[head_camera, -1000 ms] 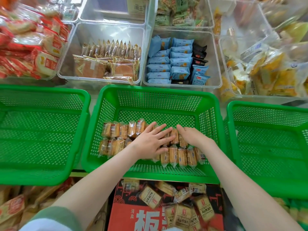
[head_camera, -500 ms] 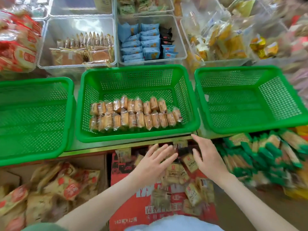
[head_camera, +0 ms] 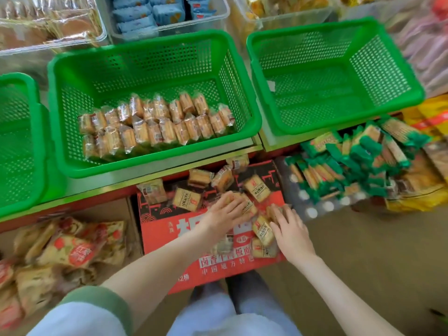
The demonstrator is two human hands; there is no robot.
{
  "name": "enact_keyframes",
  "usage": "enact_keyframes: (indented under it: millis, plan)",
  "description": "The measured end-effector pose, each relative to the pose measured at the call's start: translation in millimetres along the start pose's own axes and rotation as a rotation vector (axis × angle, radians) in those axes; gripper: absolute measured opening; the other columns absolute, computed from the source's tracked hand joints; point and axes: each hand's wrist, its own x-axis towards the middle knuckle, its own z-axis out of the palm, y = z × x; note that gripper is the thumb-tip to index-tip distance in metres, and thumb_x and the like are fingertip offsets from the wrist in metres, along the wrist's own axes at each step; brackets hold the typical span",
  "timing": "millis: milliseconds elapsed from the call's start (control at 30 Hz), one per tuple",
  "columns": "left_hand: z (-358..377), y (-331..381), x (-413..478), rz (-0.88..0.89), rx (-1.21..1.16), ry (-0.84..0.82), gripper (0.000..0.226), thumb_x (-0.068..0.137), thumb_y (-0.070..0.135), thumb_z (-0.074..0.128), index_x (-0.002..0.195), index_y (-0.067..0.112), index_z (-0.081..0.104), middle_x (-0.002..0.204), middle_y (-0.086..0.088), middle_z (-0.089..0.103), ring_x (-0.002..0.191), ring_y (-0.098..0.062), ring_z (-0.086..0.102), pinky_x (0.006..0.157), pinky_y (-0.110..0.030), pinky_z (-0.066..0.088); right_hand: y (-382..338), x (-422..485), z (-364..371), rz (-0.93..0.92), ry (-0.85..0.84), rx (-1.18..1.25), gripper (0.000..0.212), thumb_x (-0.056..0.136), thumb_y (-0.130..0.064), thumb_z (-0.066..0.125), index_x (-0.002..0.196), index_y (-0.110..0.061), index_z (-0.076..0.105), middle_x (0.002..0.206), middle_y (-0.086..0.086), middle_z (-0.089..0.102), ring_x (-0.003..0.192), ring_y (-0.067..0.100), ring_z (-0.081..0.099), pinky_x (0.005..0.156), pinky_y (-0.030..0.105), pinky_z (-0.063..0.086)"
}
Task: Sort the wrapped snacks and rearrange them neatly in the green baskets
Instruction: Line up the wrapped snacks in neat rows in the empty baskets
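Wrapped snacks (head_camera: 155,127): two tidy rows at the front of the middle green basket (head_camera: 150,57); loose ones (head_camera: 257,189) lie on the red carton (head_camera: 164,229) below the shelf (head_camera: 169,170).
Hands: left hand (head_camera: 225,214) and right hand (head_camera: 291,230) spread flat on those.
Progress: seemingly early; right basket (head_camera: 334,69) holds no snacks.

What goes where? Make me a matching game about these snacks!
Things
1. rows of tan snacks
2. blue packets
3. green-wrapped snacks
4. left hand and right hand

Places
A. clear bin at the back
B. over loose snacks on the red box
C. heaped below the right green basket
D. middle green basket

Pairs: 1-D, 2-A, 3-C, 4-B
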Motion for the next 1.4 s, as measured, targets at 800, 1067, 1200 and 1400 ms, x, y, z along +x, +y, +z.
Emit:
enact_keyframes:
  millis: [800, 1067, 1200, 1400]
  plan:
    - [-46.2, -35.4, -104.7, -0.514, -1.066, 0.635, 0.065, 0.084, 0.050, 0.066, 0.135, 0.019, 0.041, 0.121, 0.007, 0.047, 0.112, -0.010, 0.044, 0.088, -0.018, 0.038, -68.7, -19.9, -74.4, -0.230, 0.043, 0.795, 0.073, 0.093, -0.010, 0.055, 0.141, -0.053, 0.020, 0.140, -0.016, 0.037, 0.102, 0.000, 0.031, 0.088, 0.024, 0.051]
    - [-114.2, -111.0, -105.5, -0.540, -1.422, 0.915, 0.053, 0.079, 0.026, 0.078, 0.115, 0.030, 0.040, 0.102, 0.022, 0.054, 0.093, 0.018, 0.051, 0.078, -0.004, 0.042, -132.6, 33.2, -192.0, -0.499, -0.172, 0.931, 0.072, 0.086, -0.023, 0.069, 0.142, -0.047, 0.031, 0.134, -0.010, 0.049, 0.123, 0.000, 0.048, 0.108, 0.029, 0.036]
    - [-140.2, -159.9, -87.2, -0.497, -1.364, 0.953, 0.074, 0.078, 0.021, 0.080, 0.136, 0.025, 0.034, 0.100, 0.017, 0.055, 0.087, 0.008, 0.058, 0.076, -0.009, 0.046, -155.0, 82.1, -241.7, -0.554, -0.093, 0.728, 0.078, 0.080, -0.017, 0.077, 0.142, -0.039, 0.036, 0.133, -0.010, 0.052, 0.123, 0.005, 0.049, 0.113, 0.034, 0.033]
    - [-159.8, -228.5, -31.4, -0.613, -1.426, 0.972, 0.074, 0.081, 0.024, 0.077, 0.138, 0.025, 0.030, 0.113, 0.004, 0.055, 0.098, -0.012, 0.059, 0.078, -0.023, 0.047, -172.6, 157.8, -283.0, -0.479, 0.157, 0.695, 0.075, 0.073, -0.001, 0.077, 0.136, -0.024, 0.046, 0.122, 0.001, 0.057, 0.111, 0.014, 0.055, 0.102, 0.038, 0.044]
